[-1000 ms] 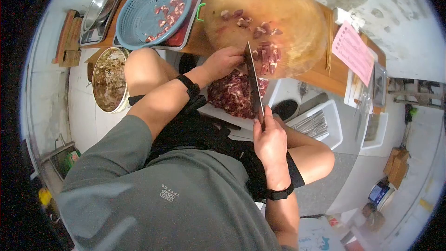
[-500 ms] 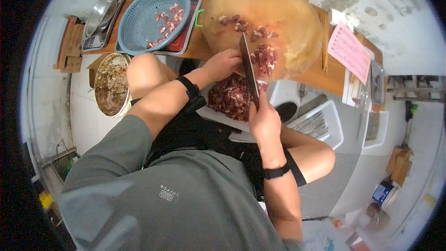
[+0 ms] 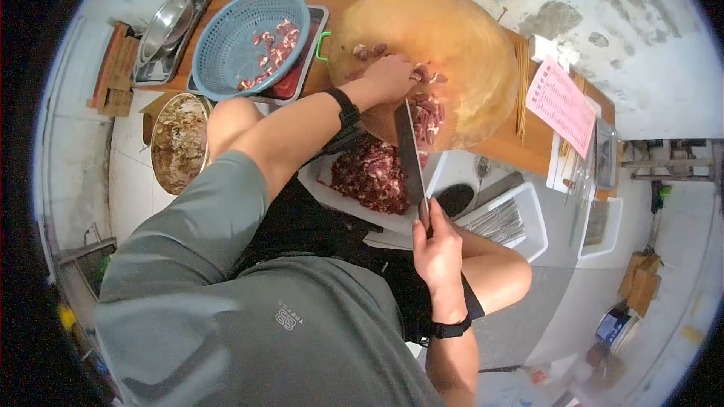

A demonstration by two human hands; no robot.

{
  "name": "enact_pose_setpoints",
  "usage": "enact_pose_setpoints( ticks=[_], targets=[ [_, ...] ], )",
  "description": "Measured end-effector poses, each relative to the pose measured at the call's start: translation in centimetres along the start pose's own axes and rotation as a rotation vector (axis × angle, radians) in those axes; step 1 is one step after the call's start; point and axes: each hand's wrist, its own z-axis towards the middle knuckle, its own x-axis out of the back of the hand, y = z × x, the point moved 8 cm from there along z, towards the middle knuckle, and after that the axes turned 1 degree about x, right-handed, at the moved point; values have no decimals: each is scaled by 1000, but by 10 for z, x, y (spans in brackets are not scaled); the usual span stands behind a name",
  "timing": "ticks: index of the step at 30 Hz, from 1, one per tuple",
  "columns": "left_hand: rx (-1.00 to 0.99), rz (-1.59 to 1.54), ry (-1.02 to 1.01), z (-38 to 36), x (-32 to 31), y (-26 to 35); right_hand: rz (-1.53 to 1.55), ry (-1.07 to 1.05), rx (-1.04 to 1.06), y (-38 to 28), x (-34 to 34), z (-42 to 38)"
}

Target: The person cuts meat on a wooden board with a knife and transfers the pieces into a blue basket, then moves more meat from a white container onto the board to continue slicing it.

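The knife [image 3: 411,152] points away from the body, its blade crossing the near edge of the round chopping board [image 3: 467,53], beside a cluster of dark red meat pieces [image 3: 428,122]. The right hand [image 3: 439,249] grasps its handle, below the board's near edge. The left hand [image 3: 390,78] reaches over the board, fingers curled down beside more pieces; whether they grip one, I cannot tell. Two or three further pieces [image 3: 369,51] lie towards the board's left edge. Below the near edge, a heap of cut meat [image 3: 373,177] fills a white container [image 3: 313,181]. The board sits on the wooden worktop [image 3: 498,152] and juts past its near edge. Left of it, a blue basket [image 3: 219,53] with meat pieces inside rests on a metal tray [image 3: 319,22]; a steel bowl [image 3: 167,22] stands by the worktop's left end. Thin sticks [image 3: 522,83] lie right of the board, and a pink sheet [image 3: 562,105] is near the worktop's right end.
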Motion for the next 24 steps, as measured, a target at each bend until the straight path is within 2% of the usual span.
enact_pose_setpoints(
  ticks=[2, 5, 8, 13, 16, 24],
  targets=[
    [-30, 99, -75, -1, -8, 10, 12, -19, -45, 8, -6, -4],
    [9, 72, -37, -5, -3, 13, 34, -6, -91, 11, -4, -2],
    [48, -56, -122, -12, -1, 9, 43, 33, -114, 19, -1, -1],
    [-290, -42, 82, -63, 12, 23, 42, 52, -87, 22, -2, -3],
    [-392, -82, 71, -104, 12, 30, 41, 32, -99, 19, -5, -1],
    [-362, -209, 170, -129, 16, 25, -77, 7, -29, 2, -5, -4]
  ],
)
